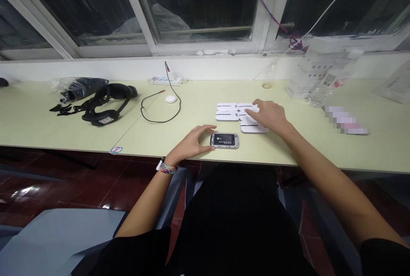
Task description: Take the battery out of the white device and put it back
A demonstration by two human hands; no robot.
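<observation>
The left hand [196, 141] curves wide around the battery device [224, 140]; the right hand [267, 115] reaches over white covers [227, 115], its grip unclear. Cable [160, 121] lies left.

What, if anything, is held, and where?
The left hand holds the battery device by its left end; whether the right hand grips any white panel is unclear.

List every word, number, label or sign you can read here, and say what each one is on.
"3000mAh": on the dark battery in the small device, upside down.
Smaller print on that battery: too small to read.
Red marks on the headset's white sticker: too small to be sure.
Sticker on the table edge: unclear.
Label near the clear bottle: too blurred.
</observation>
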